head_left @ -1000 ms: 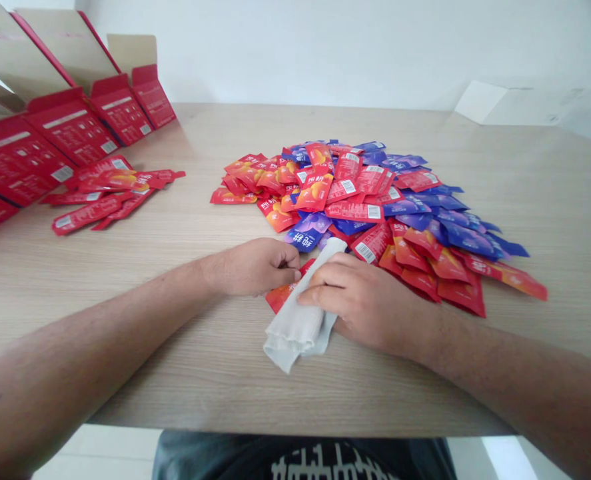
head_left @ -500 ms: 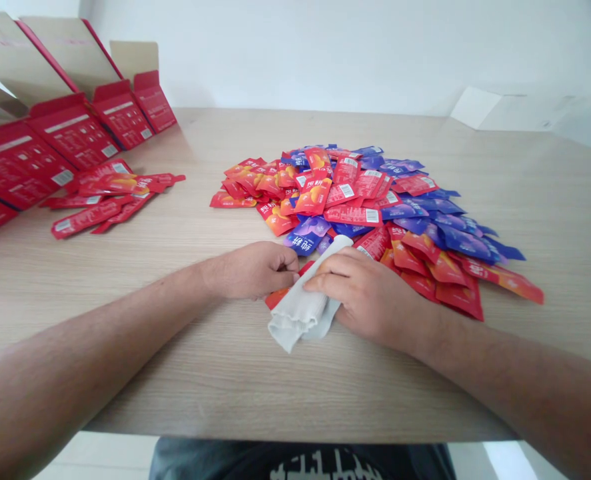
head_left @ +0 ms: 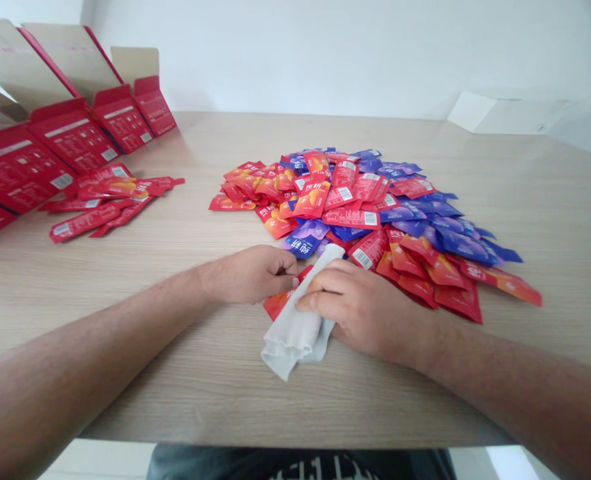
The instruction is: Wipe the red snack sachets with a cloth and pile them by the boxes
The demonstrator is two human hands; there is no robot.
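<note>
My left hand (head_left: 251, 275) is curled, its fingertips pinching at a red sachet (head_left: 278, 304) that lies partly under a folded grey-white cloth (head_left: 291, 340). My right hand (head_left: 361, 310) rests over the cloth, fingers closed across it and pressing it down. The sachet shows only at its edges, the rest hidden by the cloth and my fingers. Just beyond my hands spreads a large pile of red, orange and blue-purple foil sachets (head_left: 360, 213), touching my right hand's far side.
Open red-and-cardboard cartons (head_left: 70, 137) stand in a row at the far left, with loose red sachets (head_left: 100, 203) lying in front of them. A white cardboard sheet (head_left: 500, 113) leans at the back right of the wooden table (head_left: 125, 253).
The cloth now sticks out further toward me below my right hand. The whole scene sits slightly lower in the view, and my hands stay together at the sachet.
</note>
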